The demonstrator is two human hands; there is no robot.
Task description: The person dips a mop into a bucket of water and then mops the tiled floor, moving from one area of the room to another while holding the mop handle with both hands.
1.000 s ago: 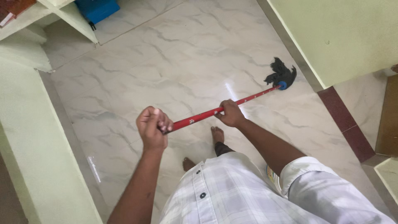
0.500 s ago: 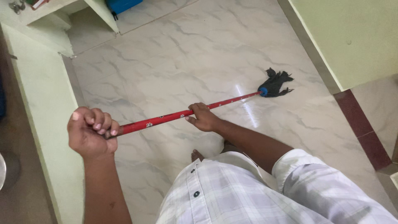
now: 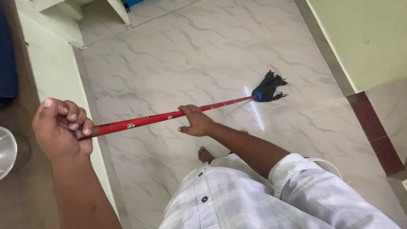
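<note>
**Two hands on one red mop stick**

Both of my hands are on the mop handle [image 3: 169, 115], a thin red stick with small light marks along it, which runs across the view from lower left to upper right. My left hand [image 3: 62, 129] has the near end: the fingers [image 3: 72, 118] are curled tight into a fist round the stick, thumb side up, and the stick comes out of the fist just past my fingertips, so hardly any of its end shows behind the hand. That fist sits over the edge of a pale green ledge [image 3: 51, 68] on my left.

My right hand [image 3: 196, 121] is farther along, about midway down the stick. Here the stick lies under the top of my hand, with the thumb and first fingers [image 3: 186, 109] wrapped over it from above; the little finger sticks out loose below, off the stick. How far the hidden fingers go round the far side I cannot tell.

Beyond my right hand the stick runs on to a blue collar, and there the dark mop head [image 3: 270, 86] lies spread on the marbled floor tiles [image 3: 190, 55], well apart from both hands. A bright streak of light shines on the tiles just below it.

My bare foot [image 3: 206, 154] stands on the floor under my right forearm, and my pale checked shirt [image 3: 254, 199] fills the bottom of the view. A pale green wall [image 3: 364, 38] rises on the right, with a dark red strip [image 3: 373, 127] of tiles at its foot.
</note>
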